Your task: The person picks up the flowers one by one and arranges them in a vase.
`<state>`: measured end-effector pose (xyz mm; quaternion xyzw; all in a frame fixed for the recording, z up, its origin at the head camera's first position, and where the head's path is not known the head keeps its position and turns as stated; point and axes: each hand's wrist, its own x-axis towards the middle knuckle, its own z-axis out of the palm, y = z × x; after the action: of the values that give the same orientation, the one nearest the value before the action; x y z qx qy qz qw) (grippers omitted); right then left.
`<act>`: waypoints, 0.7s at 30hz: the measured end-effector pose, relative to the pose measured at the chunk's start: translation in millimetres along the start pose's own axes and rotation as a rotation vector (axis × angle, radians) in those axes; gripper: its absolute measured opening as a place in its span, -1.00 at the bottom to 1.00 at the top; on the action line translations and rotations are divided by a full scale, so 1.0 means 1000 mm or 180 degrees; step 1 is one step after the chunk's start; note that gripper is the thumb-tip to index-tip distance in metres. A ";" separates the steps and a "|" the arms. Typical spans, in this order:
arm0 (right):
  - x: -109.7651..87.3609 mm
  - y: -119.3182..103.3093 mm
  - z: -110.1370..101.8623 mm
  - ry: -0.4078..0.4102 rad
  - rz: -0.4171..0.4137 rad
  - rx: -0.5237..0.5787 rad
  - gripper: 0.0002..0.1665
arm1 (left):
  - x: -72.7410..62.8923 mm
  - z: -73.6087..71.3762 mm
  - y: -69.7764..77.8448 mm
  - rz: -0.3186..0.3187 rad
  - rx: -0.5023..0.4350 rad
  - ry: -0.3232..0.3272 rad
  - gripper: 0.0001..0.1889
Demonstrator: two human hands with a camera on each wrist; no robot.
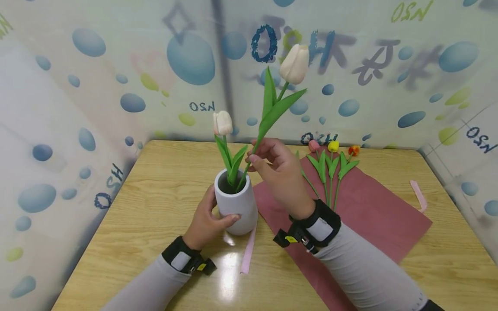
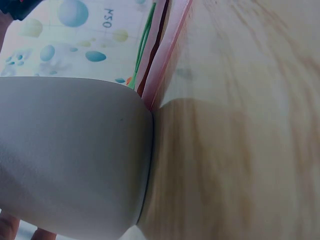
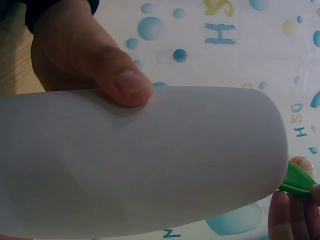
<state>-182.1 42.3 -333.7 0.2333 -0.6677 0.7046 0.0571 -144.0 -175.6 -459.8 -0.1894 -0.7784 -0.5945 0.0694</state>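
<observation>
A white vase [image 1: 238, 209] stands upright on the wooden table, and my left hand [image 1: 208, 220] grips its side, thumb across the front. One white tulip [image 1: 223, 124] with green leaves stands in the vase. My right hand [image 1: 282, 170] pinches the stem of a second white tulip [image 1: 294, 65] between thumb and fingers, just above the rim. Its bloom leans up and to the right, while the lower stem reaches into the vase mouth. In the right wrist view the vase [image 3: 150, 160] fills the middle, with green leaf [image 3: 297, 179] between the right fingers.
Dark pink wrapping paper [image 1: 377, 207] lies on the table at right. On it are several tulips, among them a pink tulip [image 1: 313, 146], a yellow tulip [image 1: 333, 147] and an orange tulip [image 1: 353, 150]. A pink ribbon [image 1: 248, 255] lies by the vase, another ribbon [image 1: 419, 196] far right.
</observation>
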 end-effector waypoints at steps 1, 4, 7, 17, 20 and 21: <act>0.000 0.000 0.001 -0.0021 -0.0007 -0.0049 -0.70 | 0.000 0.000 0.000 0.0003 0.0007 -0.0001 -0.05; -0.002 0.001 0.002 -0.0067 -0.0033 -0.0208 -0.70 | 0.000 0.000 0.000 0.0004 0.0013 -0.0004 -0.05; -0.004 0.002 0.003 -0.0069 -0.0056 -0.0454 -0.71 | 0.000 0.000 -0.001 0.0002 0.0002 -0.0009 -0.05; -0.007 0.002 0.005 -0.0280 -0.0159 -0.1312 -0.77 | 0.000 0.000 0.000 -0.0007 -0.0024 -0.0034 -0.04; -0.007 0.001 0.005 -0.0402 -0.0218 -0.1471 -0.79 | 0.000 0.000 0.001 -0.0027 -0.0027 -0.0025 -0.05; -0.007 0.001 0.004 -0.0431 -0.0232 -0.1523 -0.80 | 0.000 0.000 0.001 -0.0032 -0.0028 -0.0023 -0.05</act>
<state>-175.2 39.5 -337.6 0.2837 -0.8090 0.5067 0.0913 -143.5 -175.8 -458.8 -0.1880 -0.7770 -0.5975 0.0628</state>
